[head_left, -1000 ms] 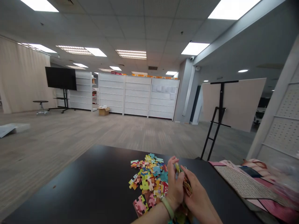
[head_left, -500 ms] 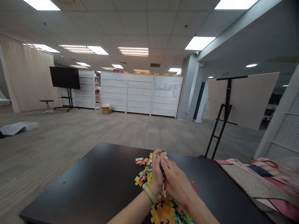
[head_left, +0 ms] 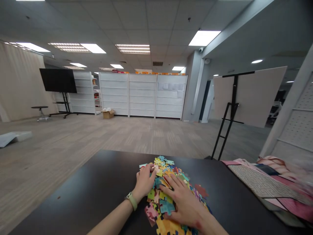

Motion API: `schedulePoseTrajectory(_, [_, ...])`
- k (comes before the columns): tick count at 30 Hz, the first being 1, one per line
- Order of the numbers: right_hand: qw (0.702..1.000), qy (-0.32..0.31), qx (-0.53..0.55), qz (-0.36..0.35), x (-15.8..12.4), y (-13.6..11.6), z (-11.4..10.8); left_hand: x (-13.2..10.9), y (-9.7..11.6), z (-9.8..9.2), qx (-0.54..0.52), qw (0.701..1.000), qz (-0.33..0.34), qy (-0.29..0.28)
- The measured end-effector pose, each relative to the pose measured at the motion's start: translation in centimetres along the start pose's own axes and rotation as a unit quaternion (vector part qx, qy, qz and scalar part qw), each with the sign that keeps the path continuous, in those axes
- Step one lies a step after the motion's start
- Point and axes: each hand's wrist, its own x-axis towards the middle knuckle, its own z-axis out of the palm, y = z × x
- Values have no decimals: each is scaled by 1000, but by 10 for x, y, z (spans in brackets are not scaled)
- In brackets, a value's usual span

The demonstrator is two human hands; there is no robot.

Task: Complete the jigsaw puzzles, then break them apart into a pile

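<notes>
A heap of colourful jigsaw pieces (head_left: 166,206) lies on the dark table (head_left: 97,189), stretching from its far edge toward me. My left hand (head_left: 144,182), with a pale green watch band on the wrist, rests at the left side of the heap, its fingers bent over some pieces. My right hand (head_left: 179,199) lies across the middle and right of the heap with its fingers spread, palm down on the pieces. Nothing is visibly gripped in it. What lies beneath both palms is hidden.
Folded pink and grey patterned cloths (head_left: 259,182) lie at the right of the table. Beyond it stand a black easel (head_left: 230,117) with a board, white shelves (head_left: 141,94), a cardboard box (head_left: 108,114), a screen (head_left: 58,80) and a stool (head_left: 39,107).
My hands were close together over the pieces; they have moved apart, the left one leftward, the right one now spread flat. More of the heap shows. The camera view has shifted slightly.
</notes>
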Motion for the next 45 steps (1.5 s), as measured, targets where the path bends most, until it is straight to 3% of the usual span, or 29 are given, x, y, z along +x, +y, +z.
schedulePoseTrajectory(4, [996, -11, 93, -8, -10, 21, -9, 14, -2, -1, 100, 995, -2, -10])
schedulePoseTrajectory(8, [988, 3, 151, 13, -18, 44, -6, 48, 5, 1, 151, 987, 21, -49])
schedulePoseTrajectory(13, [986, 15, 167, -11, -28, 62, 4, 96, 14, 20, 188, 973, 46, -127])
schedulePoseTrajectory(16, [981, 78, 175, -36, -32, 67, 7, 109, 14, 34, 205, 963, 44, -168])
schedulePoseTrajectory(22, [957, 216, 185, 48, -24, 68, 4, 107, 11, 44, 214, 951, 68, -215])
schedulePoseTrajectory(26, [940, 241, 204, 130, -8, 80, 5, 108, 14, 42, 195, 950, 77, -230])
schedulePoseTrajectory(31, [898, 227, 301, 227, 34, 121, 5, 115, 17, 41, 140, 960, 85, -227])
schedulePoseTrajectory(34, [889, 203, 337, 232, 69, 139, 5, 119, 15, 41, 95, 966, 105, -217])
schedulePoseTrajectory(38, [880, 187, 375, 224, 100, 144, 11, 123, 11, 41, 40, 966, 133, -217])
schedulePoseTrajectory(45, [858, 202, 434, 189, 98, 129, 20, 121, 16, 43, -48, 959, 169, -223])
